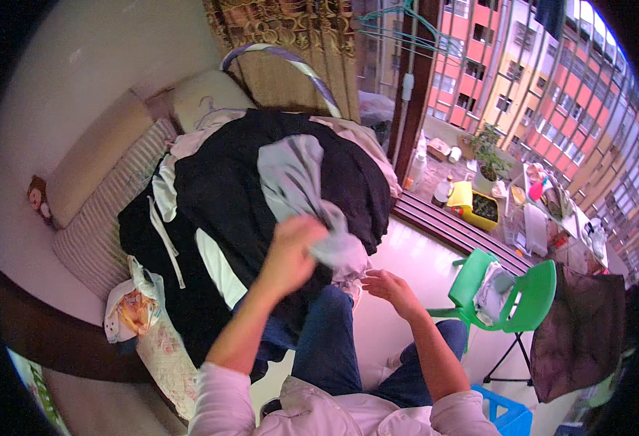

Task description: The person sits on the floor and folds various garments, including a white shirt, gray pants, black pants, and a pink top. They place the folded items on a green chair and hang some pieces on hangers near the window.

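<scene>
A light grey garment (289, 177) stretches across a heap of black clothing (227, 163) in front of me. My left hand (295, 250), blurred by motion, is closed on the grey cloth near its lower part. The garment's near end hangs over the edge of the heap, above my knee. Close to that end, my right hand (387, 291) has its fingers apart and holds nothing. White fabric (219, 267) and a pale drawstring (162, 242) show against the black clothes at the left. Pale pink cloth (352, 131) lies under the far side of the heap.
A sofa with a striped cushion (112, 207) runs along the left, with an open plastic bag (134, 310) nearby. A hula hoop (276, 52) stands behind the heap. On the right are a green chair (532, 294) holding folded cloth, a blue stool (507, 414) and a balcony door track (455, 226).
</scene>
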`<move>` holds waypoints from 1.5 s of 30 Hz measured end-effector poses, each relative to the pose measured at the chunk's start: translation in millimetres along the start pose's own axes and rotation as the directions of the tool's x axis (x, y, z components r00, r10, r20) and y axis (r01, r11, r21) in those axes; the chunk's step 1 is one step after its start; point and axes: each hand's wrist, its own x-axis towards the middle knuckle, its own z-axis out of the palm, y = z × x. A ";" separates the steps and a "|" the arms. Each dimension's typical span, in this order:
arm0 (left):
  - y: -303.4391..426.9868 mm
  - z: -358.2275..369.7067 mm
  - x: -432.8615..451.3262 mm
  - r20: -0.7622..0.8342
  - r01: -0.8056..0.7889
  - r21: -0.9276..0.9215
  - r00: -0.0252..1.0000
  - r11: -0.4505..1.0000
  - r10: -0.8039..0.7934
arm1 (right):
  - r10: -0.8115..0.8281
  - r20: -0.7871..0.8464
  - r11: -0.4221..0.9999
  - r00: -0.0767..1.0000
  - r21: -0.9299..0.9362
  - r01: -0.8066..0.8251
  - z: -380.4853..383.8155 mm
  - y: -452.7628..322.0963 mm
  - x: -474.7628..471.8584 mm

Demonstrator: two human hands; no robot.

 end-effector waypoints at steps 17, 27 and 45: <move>63.2 50.5 43.4 0.449 0.510 -0.787 0.860 0.347 -0.245 | -0.156 -0.209 0.934 0.965 -0.348 0.075 13.5 -98.0 -82.4; 86.7 44.8 93.6 0.548 0.250 -0.547 0.829 0.799 0.115 | -0.174 -0.170 0.430 0.970 -0.899 -0.081 -33.8 -146.7 -136.0; 86.5 -11.2 110.3 0.523 -0.235 -0.176 0.800 0.956 0.293 | -0.159 0.285 0.108 0.945 -0.947 0.304 -20.1 -187.5 -88.4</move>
